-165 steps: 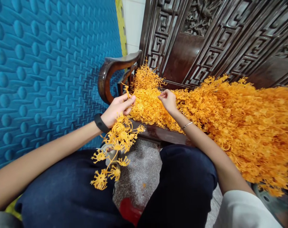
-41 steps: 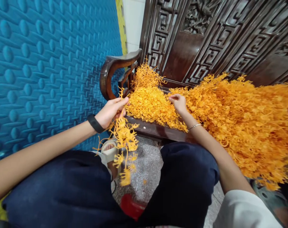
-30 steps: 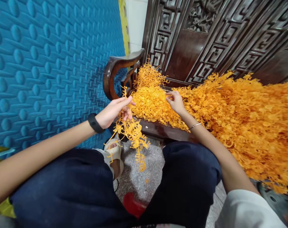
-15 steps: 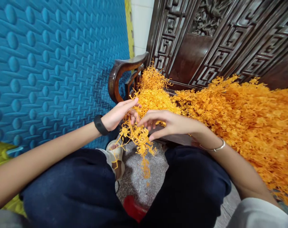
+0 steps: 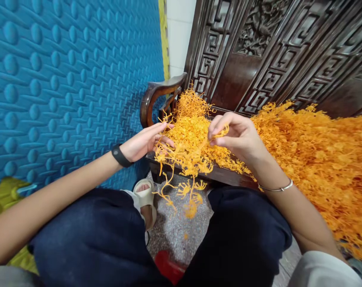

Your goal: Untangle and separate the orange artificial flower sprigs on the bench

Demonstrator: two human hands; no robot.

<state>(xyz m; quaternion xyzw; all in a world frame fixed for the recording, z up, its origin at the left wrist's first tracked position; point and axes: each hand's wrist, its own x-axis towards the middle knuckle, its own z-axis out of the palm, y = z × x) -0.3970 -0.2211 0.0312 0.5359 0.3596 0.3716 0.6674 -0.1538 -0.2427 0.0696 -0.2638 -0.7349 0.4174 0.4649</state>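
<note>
A bunch of orange plastic sprigs point(image 5: 185, 167) hangs between my two hands, its lower strands dangling over the floor. My left hand point(image 5: 145, 141), with a black wristband, has its fingers stretched out and partly spread, and the strands drape across them. My right hand point(image 5: 239, 137), with a thin bracelet on the wrist, is raised and pinches the upper end of the bunch between thumb and fingers. Behind both hands a large heap of the same orange sprigs point(image 5: 312, 155) covers the dark wooden bench point(image 5: 228, 177).
A blue embossed foam mat point(image 5: 64, 79) stands upright on the left. The bench's carved dark backrest point(image 5: 258, 52) and curved armrest point(image 5: 157, 93) rise behind. My knees in dark trousers frame speckled floor point(image 5: 175, 227), a sandalled foot point(image 5: 145, 197) and a red object point(image 5: 165, 267).
My right hand left the heap, came across to the hanging bunch and has now lifted its upper end. The bunch swung to the right. My left hand's fingers opened out.
</note>
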